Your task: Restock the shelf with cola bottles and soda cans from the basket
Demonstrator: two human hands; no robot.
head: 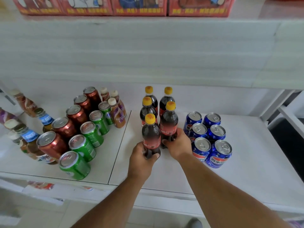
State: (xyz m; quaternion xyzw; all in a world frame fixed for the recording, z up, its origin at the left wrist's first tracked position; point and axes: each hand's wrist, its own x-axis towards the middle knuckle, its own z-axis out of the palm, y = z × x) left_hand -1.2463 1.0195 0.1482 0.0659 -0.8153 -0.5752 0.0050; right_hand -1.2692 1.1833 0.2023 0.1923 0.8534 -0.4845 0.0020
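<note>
Several cola bottles with yellow caps stand in two rows on the white shelf [246, 145]. My left hand [141, 160] is wrapped around the base of the front left cola bottle [150, 134], which stands upright on the shelf. My right hand [178, 143] grips the base of the front right cola bottle [169, 122], also upright. Blue soda cans [220, 153] stand in two rows just right of my right hand. The basket is out of view.
Green cans [74, 163] and red cans [51, 143] stand in diagonal rows at the left, with coffee bottles [116, 116] behind and small bottles [29, 140] at the far left. Red cartons [139, 5] sit on the upper shelf. A seam [120, 145] divides the shelf boards.
</note>
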